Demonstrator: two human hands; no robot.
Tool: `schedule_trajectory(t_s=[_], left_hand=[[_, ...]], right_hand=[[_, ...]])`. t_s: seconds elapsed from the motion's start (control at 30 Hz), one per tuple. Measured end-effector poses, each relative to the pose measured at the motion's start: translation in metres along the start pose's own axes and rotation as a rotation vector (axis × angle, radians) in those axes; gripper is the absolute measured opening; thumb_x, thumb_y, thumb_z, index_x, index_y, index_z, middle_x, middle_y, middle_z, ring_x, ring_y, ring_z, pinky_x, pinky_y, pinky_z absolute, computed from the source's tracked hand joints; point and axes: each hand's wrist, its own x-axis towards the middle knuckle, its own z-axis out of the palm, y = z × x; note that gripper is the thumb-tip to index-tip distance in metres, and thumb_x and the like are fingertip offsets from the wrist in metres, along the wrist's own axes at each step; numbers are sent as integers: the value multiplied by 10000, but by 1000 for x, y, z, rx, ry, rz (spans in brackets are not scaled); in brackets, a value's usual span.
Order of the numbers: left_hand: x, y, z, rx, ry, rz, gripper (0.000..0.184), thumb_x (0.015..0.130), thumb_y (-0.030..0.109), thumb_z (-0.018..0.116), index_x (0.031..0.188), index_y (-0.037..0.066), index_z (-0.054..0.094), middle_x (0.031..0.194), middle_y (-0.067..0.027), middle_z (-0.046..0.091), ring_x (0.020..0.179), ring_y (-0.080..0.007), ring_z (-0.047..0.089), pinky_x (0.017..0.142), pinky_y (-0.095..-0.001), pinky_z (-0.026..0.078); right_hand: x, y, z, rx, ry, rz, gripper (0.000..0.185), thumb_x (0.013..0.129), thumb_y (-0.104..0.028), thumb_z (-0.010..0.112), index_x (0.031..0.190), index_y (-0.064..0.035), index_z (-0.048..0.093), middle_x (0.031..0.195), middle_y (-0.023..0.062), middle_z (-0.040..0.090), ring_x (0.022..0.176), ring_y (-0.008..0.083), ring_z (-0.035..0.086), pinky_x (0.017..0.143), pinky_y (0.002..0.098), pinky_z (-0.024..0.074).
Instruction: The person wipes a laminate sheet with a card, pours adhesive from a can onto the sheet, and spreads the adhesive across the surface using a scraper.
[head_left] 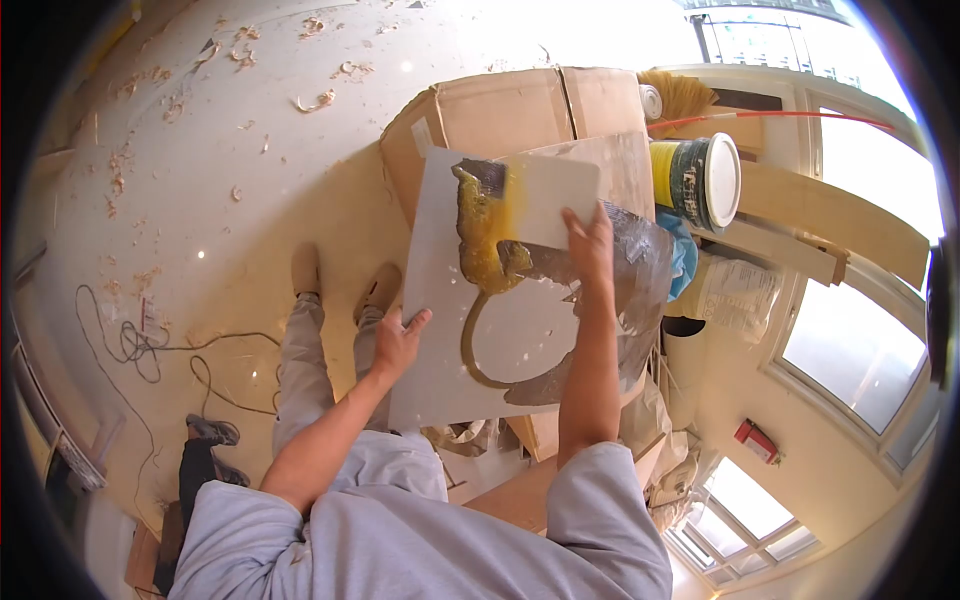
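A grey board point(428, 260) lies across cardboard boxes in front of me, smeared with thick yellow-brown paste and marked by a ring-shaped stain. My left hand point(397, 347) grips its left edge, thumb on the top face. In my right hand point(590, 245) is a flat, pale spreader plate point(560, 195) with rounded corners, held by its near right side. Wet yellow-brown paste point(485, 250) clings along the plate's left end and lies on the board beneath it. Dark, shiny smears point(640, 260) cover the right side of the work surface.
A large cardboard box point(500, 110) supports the work. Beyond it on the right stands a black-and-yellow bucket point(695, 180) with a white lid, near wooden planks point(830, 210). A cable point(150, 350) and wood shavings point(320, 100) lie on the floor. Another person's shoe point(213, 430) shows at lower left.
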Motion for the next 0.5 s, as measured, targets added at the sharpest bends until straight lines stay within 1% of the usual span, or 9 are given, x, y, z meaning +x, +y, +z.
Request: schedule_trajectory(t_s=[0.1, 0.13, 0.17, 0.27, 0.37, 0.4, 0.47, 0.5], left_hand=[[0, 2, -3, -68, -7, -28, 439, 860, 375, 636, 924, -59, 611, 736, -201, 632, 656, -315, 592, 656, -382, 465], [0, 3, -6, -60, -13, -39, 442, 860, 376, 636, 926, -60, 611, 749, -208, 636, 674, -322, 601, 662, -383, 466], [0, 5, -8, -49, -18, -48, 444, 859, 376, 636, 928, -61, 611, 762, -214, 639, 691, -330, 609, 668, -384, 467], [0, -4, -5, -106, 62, 46, 455, 857, 386, 635, 914, -65, 610, 785, -223, 640, 722, -344, 616, 668, -395, 466], [3, -20, -10, -79, 108, 90, 453, 859, 387, 632, 911, -63, 612, 792, -217, 642, 723, -339, 613, 668, -396, 465], [4, -17, -18, -64, 79, 45, 452, 859, 386, 632, 915, -63, 613, 798, -217, 643, 727, -343, 613, 669, -394, 466], [7, -15, -34, -39, 18, -43, 451, 860, 383, 631, 925, -63, 615, 810, -218, 645, 734, -350, 612, 671, -390, 467], [7, -21, -36, -29, 28, -40, 440, 863, 377, 632, 948, -54, 618, 808, -184, 651, 738, -298, 609, 683, -367, 469]], right_hand=[[-2, 15, 0, 167, 21, 70, 321, 818, -64, 636, 1118, 15, 553, 1018, 181, 647, 935, 276, 628, 829, 352, 472], [0, 18, 11, 5, 61, -38, 317, 818, -67, 641, 1111, 15, 553, 1019, 186, 645, 939, 277, 627, 831, 352, 471], [5, 6, 24, -45, 47, -47, 315, 819, -71, 643, 1109, 15, 554, 1018, 190, 644, 940, 279, 627, 830, 352, 471], [11, -34, 47, -171, 18, -53, 303, 829, -75, 639, 1104, 21, 557, 1009, 191, 644, 933, 276, 624, 827, 353, 471], [9, -14, 28, 124, -12, -72, 290, 836, -66, 629, 1099, 30, 555, 996, 167, 650, 918, 254, 623, 823, 347, 472], [6, -11, 20, 126, -34, 21, 287, 844, -65, 622, 1103, 35, 550, 991, 147, 654, 914, 230, 621, 823, 341, 473], [0, -8, 25, 156, -37, 65, 294, 844, -69, 626, 1109, 31, 550, 991, 150, 654, 914, 231, 622, 824, 339, 472], [0, -6, 28, 170, -35, 86, 298, 843, -71, 628, 1112, 29, 550, 991, 151, 654, 914, 231, 623, 825, 338, 471]])
